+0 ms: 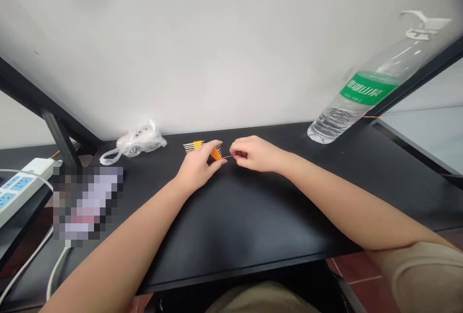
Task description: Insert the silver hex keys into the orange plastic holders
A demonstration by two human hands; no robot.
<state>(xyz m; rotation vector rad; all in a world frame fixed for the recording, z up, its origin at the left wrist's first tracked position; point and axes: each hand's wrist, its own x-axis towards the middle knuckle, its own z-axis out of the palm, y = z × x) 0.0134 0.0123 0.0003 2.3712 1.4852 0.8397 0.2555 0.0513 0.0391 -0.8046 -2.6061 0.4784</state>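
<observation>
Two hands [198, 164] [256, 153] between bag [142, 141] and bottle [361, 93]

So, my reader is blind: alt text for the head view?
The left hand holds an orange holder of slim rods over a black table; the right hand pinches a thin rod. At left, a plastic bag; at right, a green-labelled bottle.

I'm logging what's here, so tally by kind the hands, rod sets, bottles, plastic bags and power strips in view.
Hands: 2, left hand and right hand
Orange-banded rod set, partly hidden: 1
Water bottle: 1
Plastic bag: 1
Power strip: 1
Total: 6
</observation>
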